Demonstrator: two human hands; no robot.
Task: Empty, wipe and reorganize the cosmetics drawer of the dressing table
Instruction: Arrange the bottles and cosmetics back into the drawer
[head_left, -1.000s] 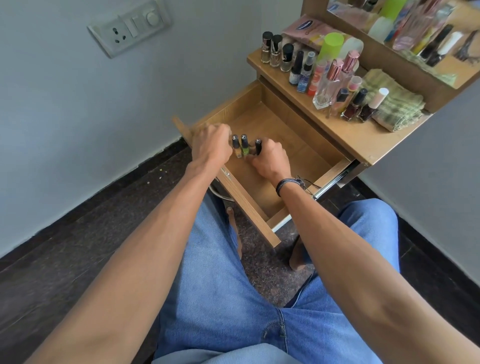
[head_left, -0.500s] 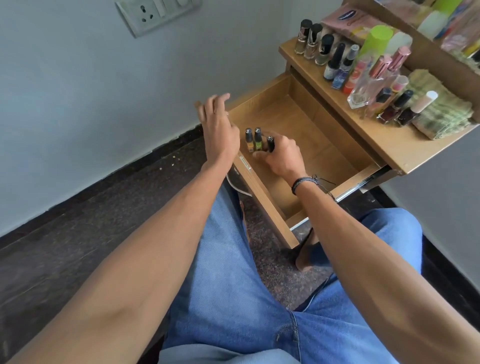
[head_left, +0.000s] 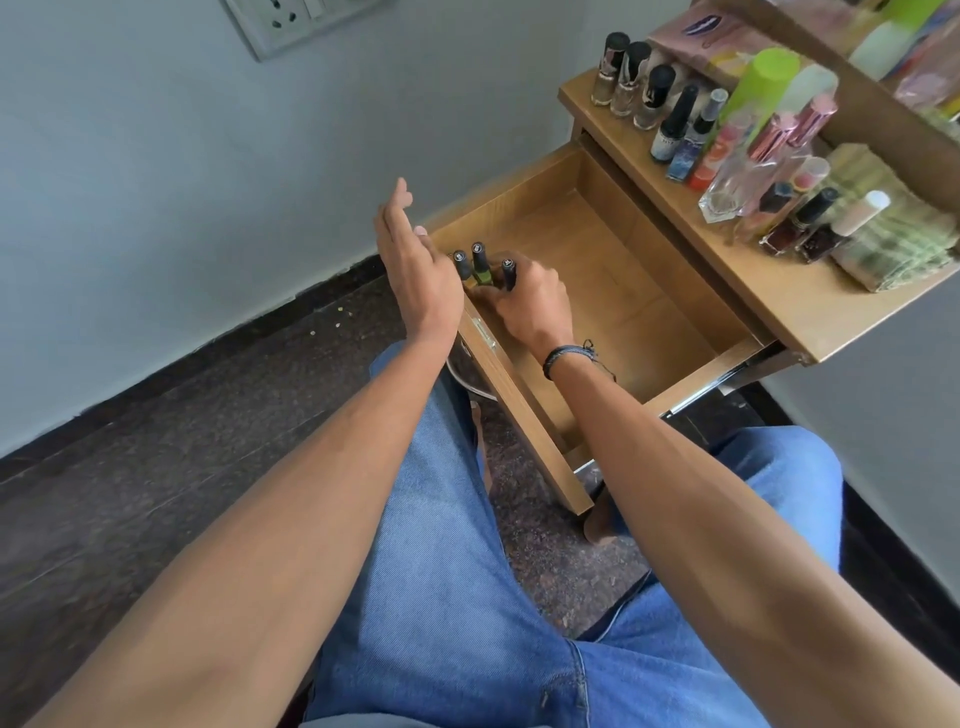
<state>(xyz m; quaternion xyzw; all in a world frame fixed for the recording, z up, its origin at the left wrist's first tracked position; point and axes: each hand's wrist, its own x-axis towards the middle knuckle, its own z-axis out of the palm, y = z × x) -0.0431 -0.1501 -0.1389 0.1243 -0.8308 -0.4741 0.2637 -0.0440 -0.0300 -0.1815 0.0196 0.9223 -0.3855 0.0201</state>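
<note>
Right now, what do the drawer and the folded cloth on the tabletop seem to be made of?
Drawer: probably laminated board, satin brown; wood-grain pattern with an even sheen. Folded cloth: woven fabric, perhaps cotton, matt; soft ribbed folds, green and cream checks.

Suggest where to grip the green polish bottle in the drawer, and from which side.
Its black cap, pinched from straight above: the green bottle stands upright, close between two neighbouring bottles, and the right hand curls round their bases.
</note>
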